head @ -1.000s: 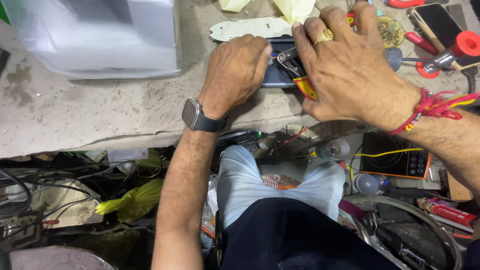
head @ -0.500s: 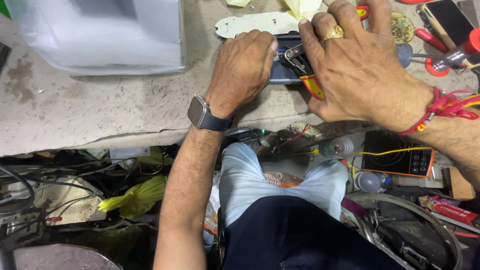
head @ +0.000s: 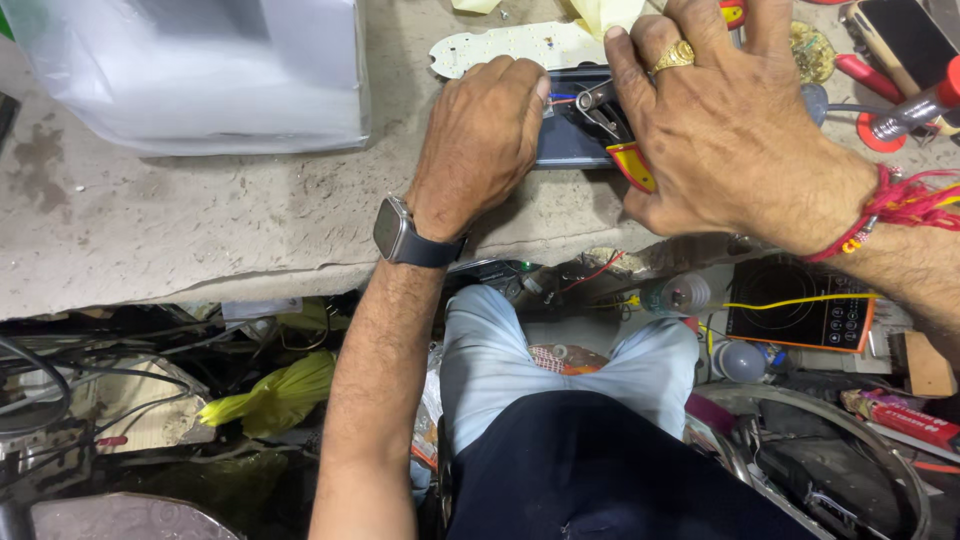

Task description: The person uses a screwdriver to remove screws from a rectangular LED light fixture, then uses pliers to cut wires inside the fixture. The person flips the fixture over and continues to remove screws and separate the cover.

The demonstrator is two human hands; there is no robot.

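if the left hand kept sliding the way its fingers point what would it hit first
The left hand points up the bench. Just past its fingertips lies the white perforated strip, so it would likely meet that first, though depth is hard to judge.

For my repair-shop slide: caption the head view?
Left hand steadies a dark casing while right hand works pliers on a worn bench.

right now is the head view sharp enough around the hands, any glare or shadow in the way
Head view: even, soft light, no glare; left hand and right hand look sharp; the pliers and dark device are mostly hidden beneath them; under the bench it is dim, cluttered.
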